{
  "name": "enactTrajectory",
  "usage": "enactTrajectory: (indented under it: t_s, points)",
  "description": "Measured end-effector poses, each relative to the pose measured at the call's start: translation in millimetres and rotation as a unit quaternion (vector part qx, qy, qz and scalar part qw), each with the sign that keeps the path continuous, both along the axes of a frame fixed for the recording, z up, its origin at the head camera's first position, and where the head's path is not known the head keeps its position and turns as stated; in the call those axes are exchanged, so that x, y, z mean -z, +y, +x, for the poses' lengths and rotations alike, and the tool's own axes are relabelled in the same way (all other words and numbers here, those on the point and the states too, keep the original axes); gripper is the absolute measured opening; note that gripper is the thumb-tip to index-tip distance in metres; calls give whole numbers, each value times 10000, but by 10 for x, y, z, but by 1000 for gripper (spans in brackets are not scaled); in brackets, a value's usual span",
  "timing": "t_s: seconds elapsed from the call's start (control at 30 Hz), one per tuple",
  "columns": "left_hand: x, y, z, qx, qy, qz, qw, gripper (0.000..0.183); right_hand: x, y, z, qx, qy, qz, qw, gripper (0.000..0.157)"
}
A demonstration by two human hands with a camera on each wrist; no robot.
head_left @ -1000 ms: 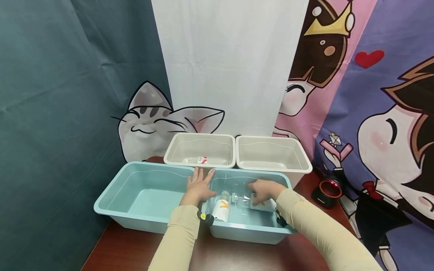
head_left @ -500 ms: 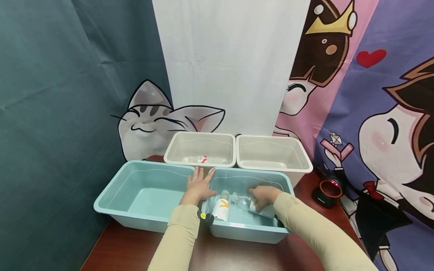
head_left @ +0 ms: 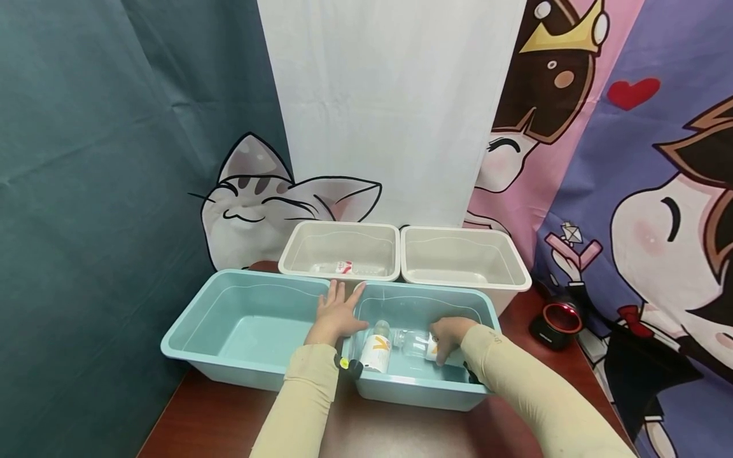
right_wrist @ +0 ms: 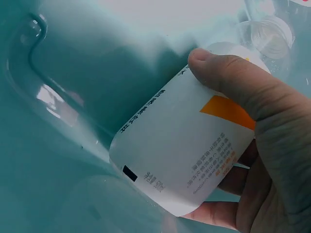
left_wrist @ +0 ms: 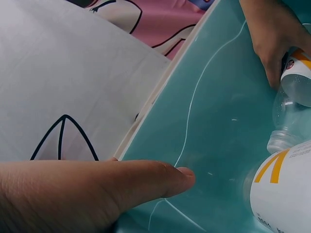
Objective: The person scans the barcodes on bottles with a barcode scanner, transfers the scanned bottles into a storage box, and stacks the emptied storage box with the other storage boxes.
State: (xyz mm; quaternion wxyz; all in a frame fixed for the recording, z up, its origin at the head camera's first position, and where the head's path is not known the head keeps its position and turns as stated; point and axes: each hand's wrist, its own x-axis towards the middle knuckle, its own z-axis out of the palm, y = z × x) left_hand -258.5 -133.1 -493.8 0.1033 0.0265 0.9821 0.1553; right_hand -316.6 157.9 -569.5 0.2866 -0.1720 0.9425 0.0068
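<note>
My right hand (head_left: 452, 336) reaches down into the right blue bin (head_left: 420, 384) and grips a plastic bottle (head_left: 415, 343) with a white-and-orange label. In the right wrist view the thumb lies over the label of this bottle (right_wrist: 175, 150), and the other fingers curl beneath it. The bottle lies on its side, clear neck pointing left. A second, similar bottle (head_left: 375, 353) leans along the bin's left side, neck toward the back. My left hand (head_left: 336, 317), fingers spread, rests at the rims where the two blue bins meet; its thumb (left_wrist: 160, 179) extends over the right bin.
The left blue bin (head_left: 195, 353) stands alongside. Behind are two cream bins, the left one (head_left: 298, 251) holding a clear bottle (head_left: 345, 268) with a red-and-white label, and the right one (head_left: 509, 270). A black device (head_left: 552, 326) with a red glow sits at the table's right.
My right hand has shifted its hold, with fingers now wrapped round the labelled bottle. That bottle tilted, then came back nearer level. The left hand has stayed in place.
</note>
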Motion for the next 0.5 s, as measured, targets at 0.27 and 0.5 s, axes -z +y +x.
enactTrajectory:
  t_s: [0.27,0.5]
  points:
    - [-25,16,6,3,-21,-2,10000,95,-62,3,14,-222,-8,111,9997,77]
    - [-52,33,26,-12,-34,-19,10000,94,-178,-4,4,-240,16,-49,9997,87]
